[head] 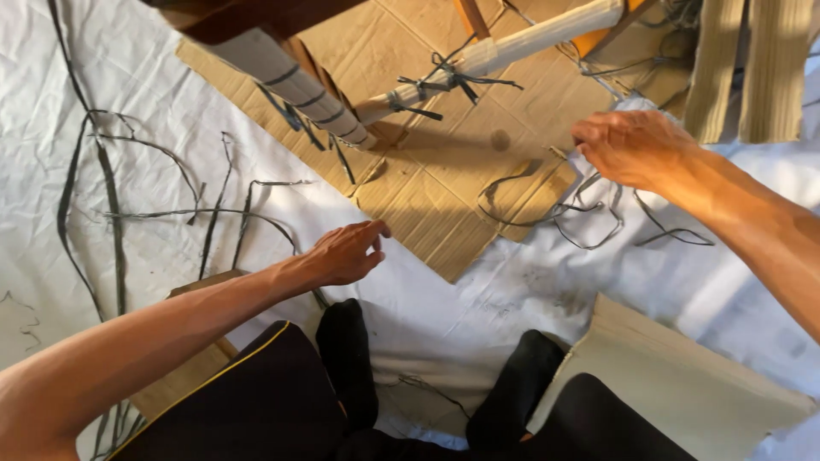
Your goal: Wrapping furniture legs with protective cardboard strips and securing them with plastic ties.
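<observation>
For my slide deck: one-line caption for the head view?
Left hand reaches over white sheet; right hand touches dark strips beside flattened cardboard.

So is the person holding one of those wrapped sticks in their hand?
No, the left hand hovers over the white sheet and the right hand reaches at dark strips, both apart from the wrapped sticks.

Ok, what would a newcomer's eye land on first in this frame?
Probably the two bare arms reaching out over a white sheet: the left hand near the edge of the flattened cardboard, the right hand at a tangle of dark straps. Above them, two paper-wrapped legs tied with dark strips slant in from the top.
</observation>
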